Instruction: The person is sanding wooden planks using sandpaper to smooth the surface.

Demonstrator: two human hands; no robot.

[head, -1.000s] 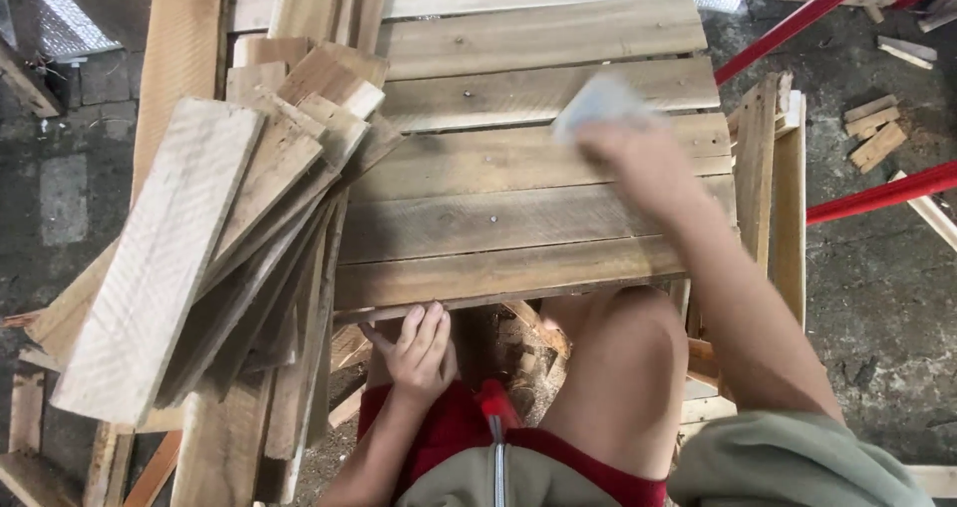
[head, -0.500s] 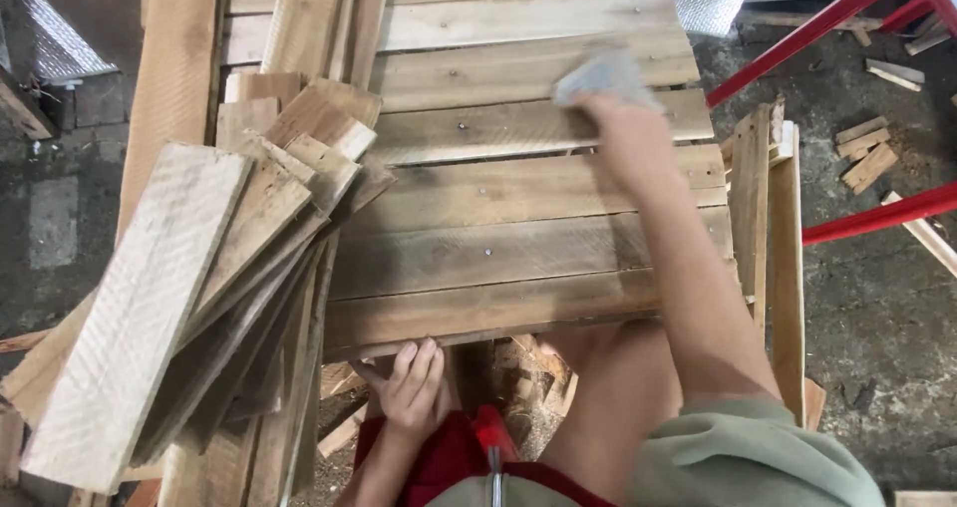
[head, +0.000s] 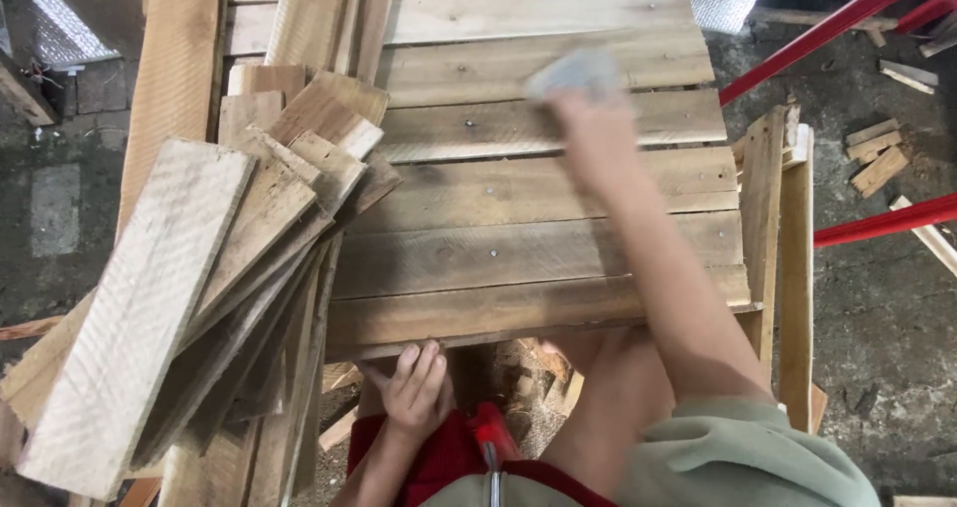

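A wooden slatted panel (head: 518, 248) made of nailed planks lies in front of me. My right hand (head: 590, 128) is stretched out over its far slats and presses a pale grey sanding pad (head: 576, 71) onto the wood; the hand and pad are blurred. My left hand (head: 417, 385) rests below the panel's near edge, fingers curled up against the underside of the front slat, just above my red shorts.
A fanned stack of loose wooden boards (head: 189, 288) leans at the left, overlapping the panel. Upright planks (head: 783, 248) stand at the right edge. Red metal bars (head: 877, 218) and small wood offcuts (head: 877, 153) lie on the concrete floor at right.
My right hand with the pad has slid left and farther away across the slats. My left hand stays at the panel's near edge.
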